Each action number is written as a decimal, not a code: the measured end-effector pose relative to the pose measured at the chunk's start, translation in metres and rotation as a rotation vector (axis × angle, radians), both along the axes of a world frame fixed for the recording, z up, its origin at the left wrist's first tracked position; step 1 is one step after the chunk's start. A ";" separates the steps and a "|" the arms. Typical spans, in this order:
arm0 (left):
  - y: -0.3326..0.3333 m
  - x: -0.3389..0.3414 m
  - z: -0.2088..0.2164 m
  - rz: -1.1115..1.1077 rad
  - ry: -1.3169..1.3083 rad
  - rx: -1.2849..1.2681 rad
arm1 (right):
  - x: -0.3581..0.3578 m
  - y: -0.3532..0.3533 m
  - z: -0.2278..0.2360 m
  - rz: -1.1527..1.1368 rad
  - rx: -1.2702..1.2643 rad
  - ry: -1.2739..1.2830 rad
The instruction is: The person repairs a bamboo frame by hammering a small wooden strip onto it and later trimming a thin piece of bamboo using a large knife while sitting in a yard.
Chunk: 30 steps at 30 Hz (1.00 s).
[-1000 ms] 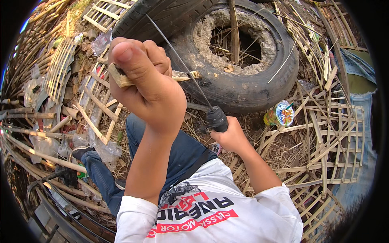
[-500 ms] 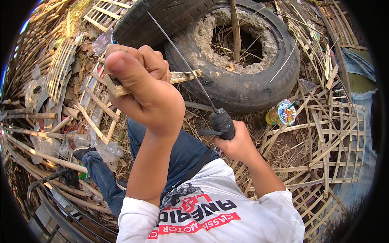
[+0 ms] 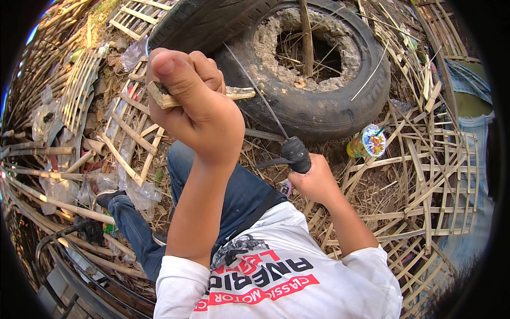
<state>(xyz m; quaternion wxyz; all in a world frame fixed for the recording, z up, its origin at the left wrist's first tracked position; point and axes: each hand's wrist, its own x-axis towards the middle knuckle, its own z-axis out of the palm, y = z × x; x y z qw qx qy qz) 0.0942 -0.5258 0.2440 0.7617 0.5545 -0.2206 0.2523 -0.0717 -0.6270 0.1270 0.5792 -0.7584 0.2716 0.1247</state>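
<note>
Clenching one stick [image 3: 240, 93] in curled left fingers [image 3: 210, 74], one knife [image 3: 296, 154] in right fingers [image 3: 313, 165]. Beyond, two tyres [image 3: 324, 126], one partly blocked by knife, and one cup [image 3: 366, 143]

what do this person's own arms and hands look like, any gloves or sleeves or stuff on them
The left hand and right hand are bare, with no gloves or watch showing. The left forearm and right forearm are bare too. The left sleeve and right sleeve are short, white and look plain, part of a white T-shirt with black and red chest print.
</note>
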 end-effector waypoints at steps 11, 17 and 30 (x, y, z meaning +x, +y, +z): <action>0.008 -0.001 0.002 0.005 0.060 -0.042 | -0.001 0.012 0.020 -0.027 0.021 -0.239; 0.018 0.005 -0.003 -0.028 0.092 -0.087 | -0.010 0.003 -0.029 -0.105 -0.009 -0.035; 0.150 0.015 -0.039 -0.273 0.174 -0.548 | -0.014 0.015 -0.011 -0.094 -0.183 -0.141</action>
